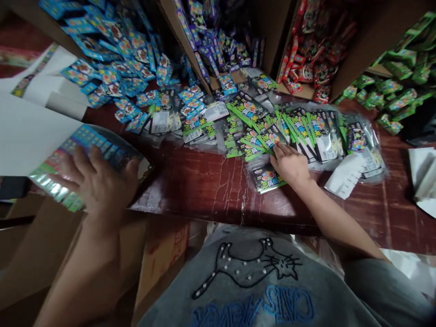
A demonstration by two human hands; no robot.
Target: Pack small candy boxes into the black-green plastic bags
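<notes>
My left hand [102,181] is spread over an open display box [85,141] packed with rows of small blue, red and green boxes. It is slightly blurred, and whether the palm touches them I cannot tell. A white lid flap [37,131] stands up behind the display box. My right hand [289,163] has its fingers together on the lower edge of a black-and-green printed packet [272,135] in a spread pile; its fingertips are partly hidden. Just below that hand lies another black-and-green packet [265,177], in a clear sleeve.
Heaps of small blue boxes [126,59], purple boxes [218,50], red boxes [303,68] and green boxes [391,91] fill cardboard compartments along the back. A white paper strip [347,175] lies at right on the dark red table [190,181]. A cardboard carton [163,259] stands below the table edge.
</notes>
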